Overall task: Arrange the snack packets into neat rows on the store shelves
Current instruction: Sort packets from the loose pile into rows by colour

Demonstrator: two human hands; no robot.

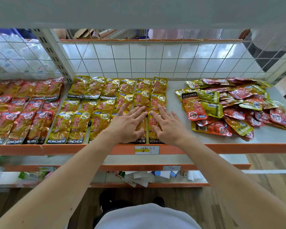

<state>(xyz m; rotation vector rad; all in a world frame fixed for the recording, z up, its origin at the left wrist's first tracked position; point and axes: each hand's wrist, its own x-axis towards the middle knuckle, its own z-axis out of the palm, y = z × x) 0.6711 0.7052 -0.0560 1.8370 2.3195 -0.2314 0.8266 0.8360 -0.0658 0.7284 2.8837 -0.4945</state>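
L hand (130, 124) and R hand (168, 126) are laid flat, fingers straight, on front-row yellow Konchew packets (154, 140), long axes front-to-back. The unsorted packet pile (234, 106) is seen rightward, nearer R hand.

The left forearm (64, 179) and right forearm (221, 171) are bare. The left grip (129, 123) carries one thin metal ring (133, 115) on a finger. The top (147, 218) is white; the shoes (108, 202) are dark.

both hands (129, 123) flat on yellow packets (96, 103)
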